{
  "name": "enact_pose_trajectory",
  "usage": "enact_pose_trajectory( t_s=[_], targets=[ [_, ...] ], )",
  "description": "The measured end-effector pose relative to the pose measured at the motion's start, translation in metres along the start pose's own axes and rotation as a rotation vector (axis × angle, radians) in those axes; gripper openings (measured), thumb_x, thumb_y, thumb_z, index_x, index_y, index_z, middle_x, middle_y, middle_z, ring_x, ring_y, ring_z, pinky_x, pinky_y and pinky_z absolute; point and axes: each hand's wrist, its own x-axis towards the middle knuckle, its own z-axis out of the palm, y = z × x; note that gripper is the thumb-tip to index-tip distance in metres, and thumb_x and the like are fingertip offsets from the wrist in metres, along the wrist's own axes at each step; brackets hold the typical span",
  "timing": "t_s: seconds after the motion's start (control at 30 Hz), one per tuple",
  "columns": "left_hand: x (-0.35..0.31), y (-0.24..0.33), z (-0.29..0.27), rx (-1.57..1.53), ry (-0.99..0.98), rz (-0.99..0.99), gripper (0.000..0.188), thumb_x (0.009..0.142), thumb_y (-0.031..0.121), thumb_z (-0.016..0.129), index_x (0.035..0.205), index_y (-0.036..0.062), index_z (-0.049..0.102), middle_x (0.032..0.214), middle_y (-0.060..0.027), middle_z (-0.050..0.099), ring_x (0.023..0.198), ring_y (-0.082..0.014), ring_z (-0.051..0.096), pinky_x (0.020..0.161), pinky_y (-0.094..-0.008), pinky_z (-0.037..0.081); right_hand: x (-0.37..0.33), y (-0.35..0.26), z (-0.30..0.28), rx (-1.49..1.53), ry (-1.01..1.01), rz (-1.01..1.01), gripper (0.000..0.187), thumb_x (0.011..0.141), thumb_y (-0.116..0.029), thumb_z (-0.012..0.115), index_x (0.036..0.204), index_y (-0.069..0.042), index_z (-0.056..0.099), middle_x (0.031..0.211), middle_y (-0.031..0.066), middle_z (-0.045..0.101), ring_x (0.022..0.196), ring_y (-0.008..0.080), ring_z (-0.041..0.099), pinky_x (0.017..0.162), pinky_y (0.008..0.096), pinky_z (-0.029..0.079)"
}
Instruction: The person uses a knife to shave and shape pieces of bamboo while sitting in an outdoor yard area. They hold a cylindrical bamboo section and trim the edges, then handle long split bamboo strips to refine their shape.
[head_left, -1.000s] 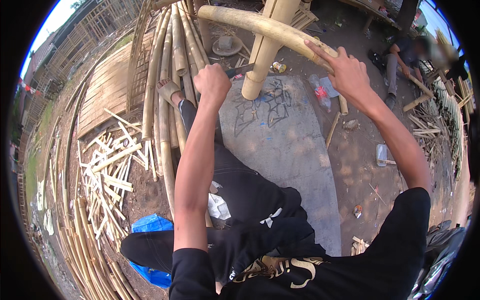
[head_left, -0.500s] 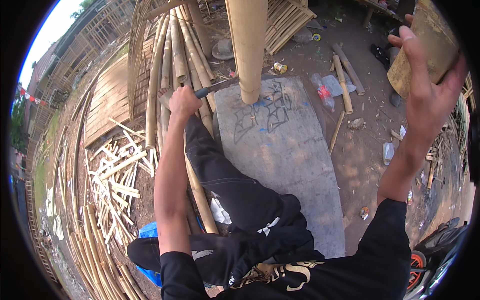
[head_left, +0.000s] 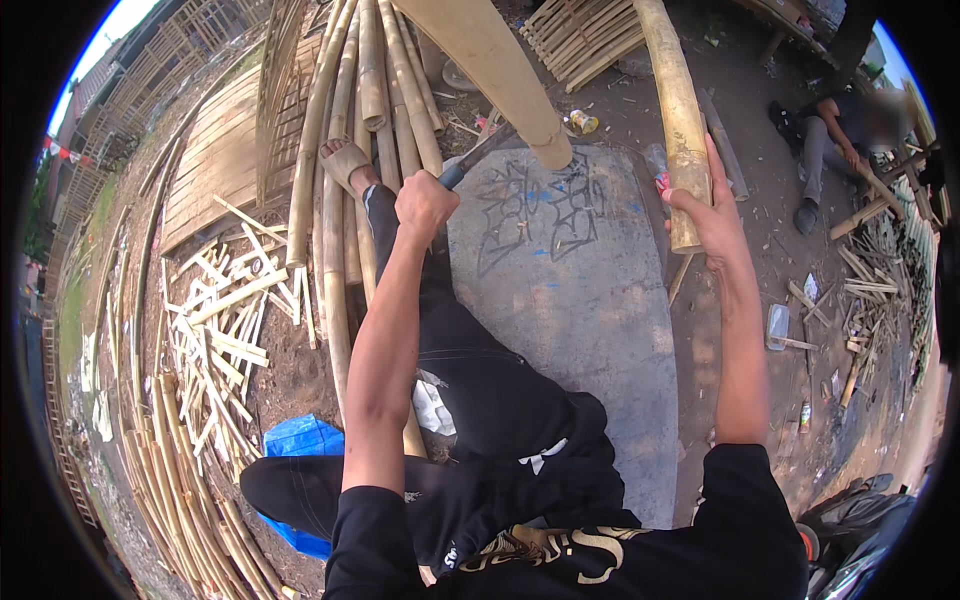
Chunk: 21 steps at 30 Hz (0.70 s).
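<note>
My left hand [head_left: 427, 205] is closed around the dark handle of a long-bladed knife [head_left: 487, 147]. Its blade runs up and right to the thick bamboo pole [head_left: 495, 75]; whether it is in the cane or behind it I cannot tell. That pole leans, its lower end over the far part of a grey concrete slab [head_left: 560, 300] with dark drawn lines, its top out of view. To the right, my right hand [head_left: 710, 215] grips a second bamboo length [head_left: 675, 100] near its lower end, thumb across the front and the other fingers mostly hidden behind.
Long bamboo poles [head_left: 370, 80] lie beyond my left foot. Split strips [head_left: 235, 320] and thin canes [head_left: 185, 480] are heaped at left, beside a blue plastic sheet [head_left: 300, 440]. A person [head_left: 835, 125] sits at far right near wood scraps [head_left: 875, 290].
My right hand has come down and left with its bamboo length. The leaning pole's lower end has shifted right and tilted. My left hand has moved right with the knife.
</note>
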Motion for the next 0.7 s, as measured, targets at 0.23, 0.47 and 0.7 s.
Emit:
enact_pose_trajectory(
  t_s=[0.23,0.47,0.7],
  targets=[
    [-0.012,-0.01,-0.072,0.075,0.06,0.038,0.032,0.073,0.018,0.067,0.094,-0.0057,0.076,0.096,-0.0275,0.074,0.094,-0.0416,0.073,0.082,-0.0471,0.059,-0.041,-0.066,-0.051,0.085,0.124,0.033,0.098,0.082,-0.001,0.072,0.164,-0.021,0.022,0.13,0.013,0.059,0.082,0.016,0.065,0.063,0.0314,0.058],
    [-0.022,-0.023,-0.087,0.057,0.008,0.003,0.037,0.073,0.019,0.068,0.099,-0.006,0.075,0.102,-0.0305,0.072,0.1,-0.0435,0.071,0.087,-0.0489,0.058,-0.098,-0.087,-0.029,0.671,0.141,0.379,0.099,0.084,-0.014,0.073,0.165,-0.023,0.016,0.11,0.0137,0.059,0.077,0.0191,0.064,0.06,0.0333,0.058],
    [-0.043,-0.032,-0.074,-0.064,0.032,-0.015,0.04,0.074,0.021,0.067,0.101,-0.0084,0.073,0.098,-0.0329,0.071,0.098,-0.0461,0.07,0.09,-0.0499,0.056,-0.088,-0.018,0.024,0.413,0.083,0.478,0.099,0.084,-0.013,0.073,0.165,-0.025,0.017,0.113,0.015,0.06,0.078,0.0214,0.065,0.057,0.0357,0.058]
  ],
)
